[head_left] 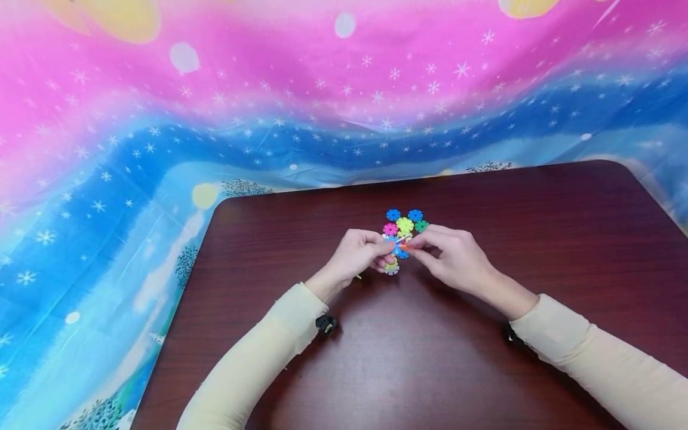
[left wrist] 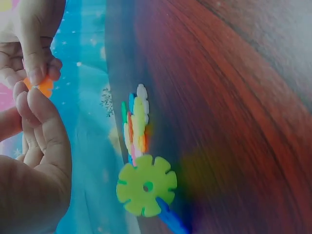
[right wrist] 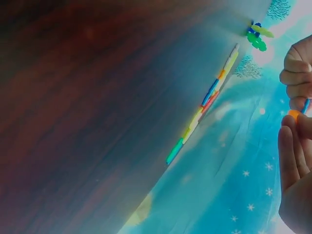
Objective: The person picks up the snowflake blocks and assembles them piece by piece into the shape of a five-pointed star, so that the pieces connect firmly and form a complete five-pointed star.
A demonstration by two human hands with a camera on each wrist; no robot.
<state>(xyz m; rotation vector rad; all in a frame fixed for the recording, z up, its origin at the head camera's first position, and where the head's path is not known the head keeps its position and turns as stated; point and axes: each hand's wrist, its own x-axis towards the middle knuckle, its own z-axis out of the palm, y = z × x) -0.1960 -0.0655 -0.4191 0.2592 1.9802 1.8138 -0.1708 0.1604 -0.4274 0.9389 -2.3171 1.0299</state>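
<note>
Over the table my left hand (head_left: 362,254) pinches a blue snowflake disc (right wrist: 306,105), mostly hidden by the fingers. Facing it, my right hand (head_left: 457,257) holds an orange snowflake disc (left wrist: 45,87) between thumb and fingers. The two discs meet or nearly meet; whether their slots are joined I cannot tell. Behind and below both hands, several notched discs in blue, pink, yellow-green, green and other colours lie flat as a group (head_left: 405,224) on the tabletop. Parts of that group are covered by the hands in the head view.
Near the left wrist a yellow-green disc (left wrist: 146,186) stands tilted, with a blue disc (left wrist: 171,218) against it. The dark wood table (head_left: 355,370) has rounded far corners. Behind it hangs a pink and blue cloth (head_left: 301,77) with snowflakes.
</note>
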